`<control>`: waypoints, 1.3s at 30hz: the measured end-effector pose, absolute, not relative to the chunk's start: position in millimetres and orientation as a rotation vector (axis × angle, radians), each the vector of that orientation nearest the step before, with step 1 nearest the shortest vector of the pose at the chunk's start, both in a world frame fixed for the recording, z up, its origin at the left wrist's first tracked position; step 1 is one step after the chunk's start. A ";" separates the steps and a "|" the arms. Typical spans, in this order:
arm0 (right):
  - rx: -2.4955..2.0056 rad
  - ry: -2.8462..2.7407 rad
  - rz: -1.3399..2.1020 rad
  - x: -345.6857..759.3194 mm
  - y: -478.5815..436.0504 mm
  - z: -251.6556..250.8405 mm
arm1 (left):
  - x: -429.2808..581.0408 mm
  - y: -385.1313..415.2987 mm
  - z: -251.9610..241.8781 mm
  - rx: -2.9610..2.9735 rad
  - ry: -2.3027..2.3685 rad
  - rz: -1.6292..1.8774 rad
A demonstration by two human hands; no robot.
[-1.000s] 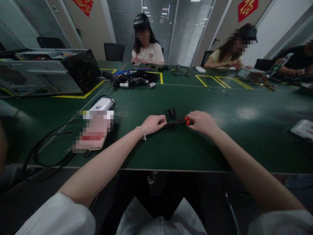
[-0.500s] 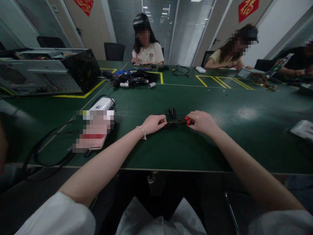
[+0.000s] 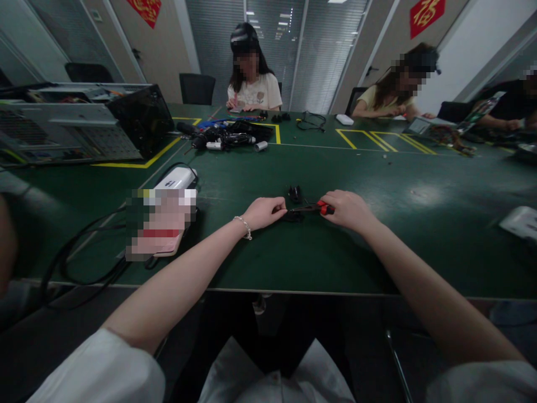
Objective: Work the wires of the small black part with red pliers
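Observation:
My right hand (image 3: 346, 208) is closed round the red handles of a pair of pliers (image 3: 310, 207), whose dark jaws point left. My left hand (image 3: 266, 212) is pinched at the tip of the jaws, on something too small to make out. Just beyond the pliers a small black part (image 3: 295, 193) lies on the green table (image 3: 260, 263). Another dark piece (image 3: 293, 216) is under the jaws, partly hidden by them.
On the left are a pink phone (image 3: 165, 232), a white power bank (image 3: 178, 178) and black cables. Farther back stand an open computer case (image 3: 75, 123) and a pile of cables and tools (image 3: 226, 134). Several people sit across the table.

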State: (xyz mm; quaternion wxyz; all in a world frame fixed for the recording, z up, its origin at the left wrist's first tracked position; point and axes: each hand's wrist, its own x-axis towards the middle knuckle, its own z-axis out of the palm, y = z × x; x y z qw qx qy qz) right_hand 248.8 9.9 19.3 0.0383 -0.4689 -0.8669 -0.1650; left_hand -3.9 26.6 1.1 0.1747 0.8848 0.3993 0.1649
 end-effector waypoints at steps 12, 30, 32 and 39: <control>-1.470 -2.631 -0.558 249.6 9.1 18.1 | -3.7 27.0 -0.3 2.531 1.142 0.467; -1.453 -2.639 -0.479 250.3 11.9 16.2 | -4.0 26.5 0.2 2.504 1.142 0.481; -1.441 -2.651 -0.464 250.3 11.8 17.1 | -4.0 26.9 -0.3 2.501 1.140 0.479; -1.448 -2.642 -0.505 248.7 10.8 16.3 | -3.2 26.7 -0.1 2.513 1.146 0.487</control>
